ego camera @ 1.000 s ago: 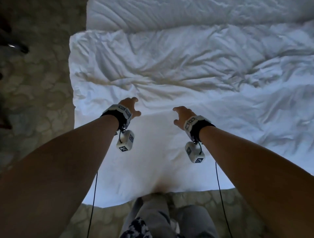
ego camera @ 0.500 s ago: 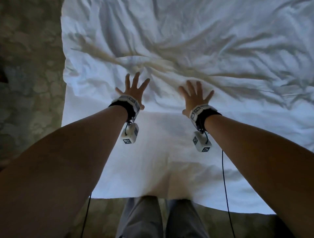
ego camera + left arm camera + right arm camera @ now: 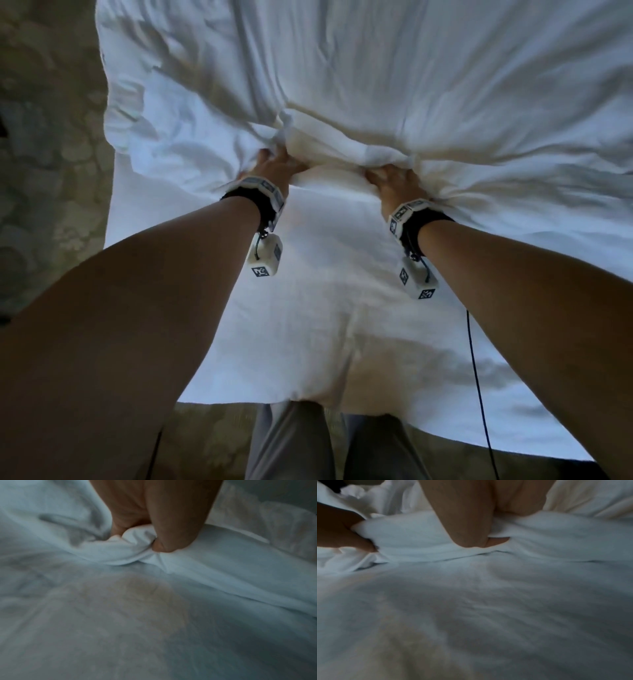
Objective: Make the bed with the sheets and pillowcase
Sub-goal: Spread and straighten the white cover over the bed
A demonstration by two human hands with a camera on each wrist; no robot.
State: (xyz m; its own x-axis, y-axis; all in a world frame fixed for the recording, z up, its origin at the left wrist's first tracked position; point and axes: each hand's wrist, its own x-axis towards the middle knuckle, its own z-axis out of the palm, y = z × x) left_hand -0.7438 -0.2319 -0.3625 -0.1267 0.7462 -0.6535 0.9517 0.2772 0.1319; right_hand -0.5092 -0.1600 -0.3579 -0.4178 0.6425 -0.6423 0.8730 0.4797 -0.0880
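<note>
A crumpled white top sheet [image 3: 394, 85] covers the far part of the bed, with its near edge bunched into a ridge. My left hand [image 3: 274, 164] grips that edge at the left, its thumb and fingers closed on a wad of fabric [image 3: 137, 536]. My right hand [image 3: 394, 178] grips the same edge about a forearm's length to the right, with cloth [image 3: 419, 536] folded over its fingers. The smooth white under sheet [image 3: 325, 291] lies flat between my forearms, down to the bed's near edge.
Patterned beige carpet [image 3: 44, 171] runs along the bed's left side and under my legs [image 3: 291, 445] at the bottom. The bed's left edge [image 3: 109, 192] is close to my left arm. Black cables [image 3: 476, 377] hang from the wrist cameras.
Both hands were spread flat on the sheet half a second ago; now they have closed on the top sheet's edge and bunched it. My view has moved closer to the bed.
</note>
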